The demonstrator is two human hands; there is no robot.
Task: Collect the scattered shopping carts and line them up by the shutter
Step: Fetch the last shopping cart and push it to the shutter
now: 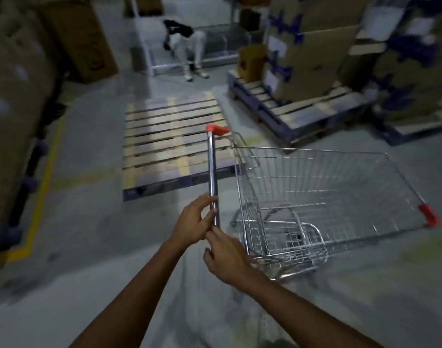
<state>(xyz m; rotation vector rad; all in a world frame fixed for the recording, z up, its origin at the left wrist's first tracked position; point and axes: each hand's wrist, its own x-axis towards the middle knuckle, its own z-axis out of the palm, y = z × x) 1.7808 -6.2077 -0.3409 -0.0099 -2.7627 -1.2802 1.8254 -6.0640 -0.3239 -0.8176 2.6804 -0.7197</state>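
A warehouse or shop stockroom: tall cardboard boxes point(313, 54) stand on a loaded pallet point(297, 114) at upper right, with more at left. A bare pallet point(169, 144) lies at centre on the grey concrete floor point(89, 222) — yellow line point(43, 192) at left — beside a wire cart point(315, 197).

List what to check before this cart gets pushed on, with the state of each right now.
1. Grip of the left hand on the cart handle: ok, fingers curl round the bar near its near end.
2. Grip of the right hand: cannot tell; it sits at the bar's near end, fingers partly hidden.
3. The cart basket free of load: ok, nothing lies in it.
4. Room beside the empty pallet: not ok, it lies on the floor close by the handle.
5. The seated person out of the way: ok, far behind that pallet.
6. Route to the shutter: cannot tell, no shutter in view.
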